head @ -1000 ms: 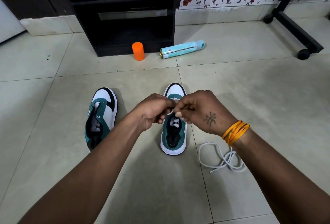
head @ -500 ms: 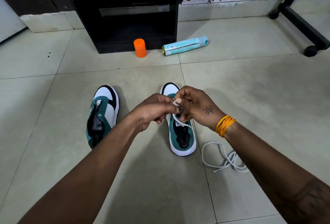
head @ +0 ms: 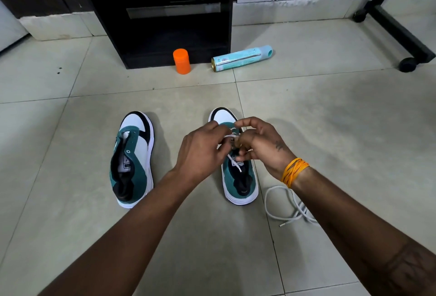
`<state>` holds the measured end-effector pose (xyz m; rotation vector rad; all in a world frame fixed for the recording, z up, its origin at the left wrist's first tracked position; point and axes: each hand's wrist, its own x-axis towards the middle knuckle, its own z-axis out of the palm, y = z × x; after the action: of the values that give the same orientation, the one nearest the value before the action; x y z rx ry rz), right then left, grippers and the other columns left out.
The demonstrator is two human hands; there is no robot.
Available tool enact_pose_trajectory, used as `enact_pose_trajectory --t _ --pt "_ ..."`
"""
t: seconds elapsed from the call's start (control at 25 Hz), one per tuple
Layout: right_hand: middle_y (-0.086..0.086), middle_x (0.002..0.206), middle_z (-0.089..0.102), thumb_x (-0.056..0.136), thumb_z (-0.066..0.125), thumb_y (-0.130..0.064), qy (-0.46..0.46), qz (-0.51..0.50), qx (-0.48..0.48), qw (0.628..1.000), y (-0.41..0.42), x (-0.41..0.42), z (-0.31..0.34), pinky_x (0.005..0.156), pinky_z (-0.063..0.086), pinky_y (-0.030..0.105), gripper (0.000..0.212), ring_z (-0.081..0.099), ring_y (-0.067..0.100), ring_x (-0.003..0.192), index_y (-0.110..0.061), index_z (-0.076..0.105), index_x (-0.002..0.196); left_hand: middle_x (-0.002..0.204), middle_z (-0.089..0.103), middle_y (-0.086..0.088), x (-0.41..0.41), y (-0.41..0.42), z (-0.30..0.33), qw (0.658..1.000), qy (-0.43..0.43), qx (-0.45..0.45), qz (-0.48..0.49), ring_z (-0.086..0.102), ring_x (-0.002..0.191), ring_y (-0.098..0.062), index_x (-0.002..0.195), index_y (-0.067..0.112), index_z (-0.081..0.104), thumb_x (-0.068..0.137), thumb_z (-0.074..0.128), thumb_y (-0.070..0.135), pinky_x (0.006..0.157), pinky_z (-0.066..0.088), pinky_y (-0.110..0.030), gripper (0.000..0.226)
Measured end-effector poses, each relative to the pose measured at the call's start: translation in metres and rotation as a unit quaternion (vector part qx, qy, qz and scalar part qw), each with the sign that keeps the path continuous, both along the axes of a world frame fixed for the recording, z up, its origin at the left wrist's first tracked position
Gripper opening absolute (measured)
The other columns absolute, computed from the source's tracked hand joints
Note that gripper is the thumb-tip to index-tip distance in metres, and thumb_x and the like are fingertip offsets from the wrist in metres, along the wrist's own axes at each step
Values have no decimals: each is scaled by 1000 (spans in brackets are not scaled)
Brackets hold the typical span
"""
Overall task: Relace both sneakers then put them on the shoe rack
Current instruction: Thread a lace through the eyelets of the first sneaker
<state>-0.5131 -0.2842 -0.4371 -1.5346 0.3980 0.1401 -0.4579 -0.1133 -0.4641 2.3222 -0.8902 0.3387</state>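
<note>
Now both hands, left hand (head: 200,151) and right hand (head: 262,144), pinch a white lace (head: 232,160) over the right sneaker (head: 238,180) on the floor (head: 330,118); the left sneaker (head: 133,161) sits unlaced nearby.

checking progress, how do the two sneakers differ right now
The right sneaker has a white lace being threaded near its toe by both hands; the left sneaker shows no lace and sits untouched. The right one is partly covered; the left is in full view. Both are teal, white and black, toes pointing away.
</note>
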Motion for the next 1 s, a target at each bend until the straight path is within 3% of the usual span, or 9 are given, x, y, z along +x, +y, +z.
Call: enact_pose_trajectory --t 0.08,0.16,0.32,0.44,0.64,0.76,0.84,0.92,1.0 --pt "15 86 67 90 66 5 -35 -9 -53 998 0 -1 -2 71 64 48 33 64 20 63 -12 59 117 79 65 6 3 -3 2 998 58 -34 6 61 68 -16 91 18 74 86 62 28 61 50 -34 16" --pt "8 89 69 87 70 2 -92 -24 -164 982 0 -2 -7 65 63 43 30 65 21 63 -20 59 105 67 63 9 4 -8 7 981 178 -80 15 55 59 -6 82 15 75 85 65 20 59 45 -27 11" --pt "-8 84 66 85 72 -6 -140 -30 -289 947 0 -6 -16 66 52 30 22 64 15 64 -26 63 83 60 52 3 7 -12 19 839 509 -189 22 42 50 -11 85 -3 72 91 64 7 50 39 -26 14" --pt "-8 94 65 83 68 -11 -174 -68 -311 932 -2 -12 -8 69 45 16 14 63 7 76 -25 69 82 63 51 -1 8 -11 24 794 568 -215 36 41 49 -13 90 3 73 92 66 7 48 38 -25 8" --pt "-12 78 72 84 81 -8 -174 5 -278 945 -7 -19 2 69 47 9 11 65 2 72 -16 76 91 64 51 -4 6 -12 27 812 549 -198 17 41 50 -13 93 -5 73 92 65 6 48 39 -24 13" --pt "-17 76 73 86 78 -6 -176 -19 -310 934 -11 -14 1 68 44 6 12 65 -6 72 -18 81 89 68 60 -4 7 -8 31 837 515 -186 -12 47 54 -12 87 7 77 94 64 5 50 45 -25 14" --pt "-15 77 74 88 76 -8 -176 -27 -332 926 -19 -12 -2 68 44 7 12 66 -5 73 -19 81 88 71 69 4 14 0 27 879 454 -146 -18 54 57 -7 88 13 79 95 62 4 54 48 -24 20" --pt "-13 76 74 87 77 -12 -166 -27 -374 912 -31 -14 -15 69 49 14 10 66 -1 73 -21 80 86 69 69 14 21 10 15 945 323 -49 -21 57 60 2 87 16 79 95 67 8 61 45 -21 17" --pt "-12 73 73 86 79 -15 -127 -25 -407 904 -41 -19 -35 71 51 23 9 64 2 69 -23 78 82 71 67 16 25 18 -1 967 252 27 -17 59 65 3 87 17 79 92 69 6 66 42 -23 15"
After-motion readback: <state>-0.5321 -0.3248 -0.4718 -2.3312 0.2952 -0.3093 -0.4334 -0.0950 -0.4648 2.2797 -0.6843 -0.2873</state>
